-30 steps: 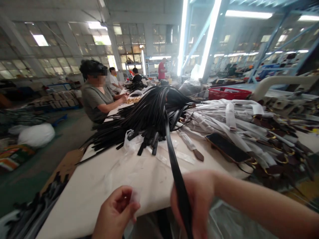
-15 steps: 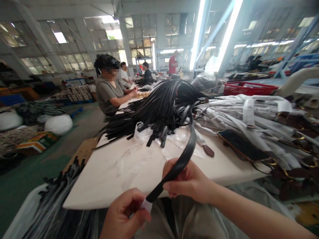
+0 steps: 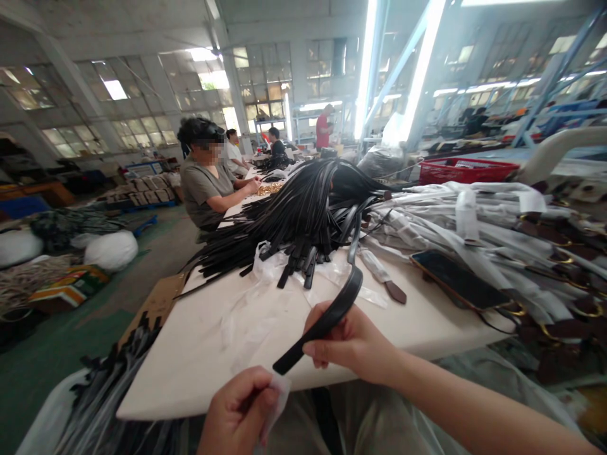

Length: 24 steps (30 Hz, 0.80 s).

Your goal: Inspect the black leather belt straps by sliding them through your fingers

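Head view: right hand (image 3: 353, 341) grips black strap (image 3: 332, 316).

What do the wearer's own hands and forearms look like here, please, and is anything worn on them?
The left hand and right hand are bare: no gloves and no visible rings. The right forearm is uncovered, with no sleeve, watch or bracelet showing. The left wrist lies out of frame.
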Each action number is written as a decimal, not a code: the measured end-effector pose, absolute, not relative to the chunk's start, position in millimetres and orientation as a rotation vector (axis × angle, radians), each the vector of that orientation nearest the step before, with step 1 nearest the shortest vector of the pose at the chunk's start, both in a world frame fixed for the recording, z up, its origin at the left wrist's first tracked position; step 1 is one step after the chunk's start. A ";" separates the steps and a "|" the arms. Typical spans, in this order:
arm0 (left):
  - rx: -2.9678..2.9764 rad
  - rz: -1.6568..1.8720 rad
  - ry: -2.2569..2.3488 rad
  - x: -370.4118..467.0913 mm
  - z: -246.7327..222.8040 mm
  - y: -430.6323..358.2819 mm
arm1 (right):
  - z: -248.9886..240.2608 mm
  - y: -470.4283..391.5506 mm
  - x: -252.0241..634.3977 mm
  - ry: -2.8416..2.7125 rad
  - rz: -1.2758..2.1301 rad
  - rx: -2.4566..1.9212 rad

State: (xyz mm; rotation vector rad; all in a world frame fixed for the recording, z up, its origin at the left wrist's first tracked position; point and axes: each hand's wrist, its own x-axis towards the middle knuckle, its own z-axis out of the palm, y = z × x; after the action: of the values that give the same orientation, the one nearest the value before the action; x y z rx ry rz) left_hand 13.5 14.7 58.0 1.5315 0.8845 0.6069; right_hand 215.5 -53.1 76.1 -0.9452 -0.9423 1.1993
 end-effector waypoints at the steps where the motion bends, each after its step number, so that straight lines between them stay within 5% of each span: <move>1: 1.531 0.622 0.896 15.4 57.5 16.7 | 74.0 -51.0 214.7 -0.918 1.196 -0.957; 18: 1.464 0.772 0.955 29.3 50.8 34.5 | 55.1 -40.4 209.6 -0.876 1.245 -1.026; 24: 1.728 0.483 0.867 25.1 53.7 35.5 | 57.4 -31.3 212.1 -0.967 1.280 -1.030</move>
State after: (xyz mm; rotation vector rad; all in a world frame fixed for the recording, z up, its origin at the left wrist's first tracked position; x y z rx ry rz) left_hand 25.1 35.5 53.7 1.7277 0.8674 0.4828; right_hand 212.1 -31.3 57.4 -1.0302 -0.9671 1.2798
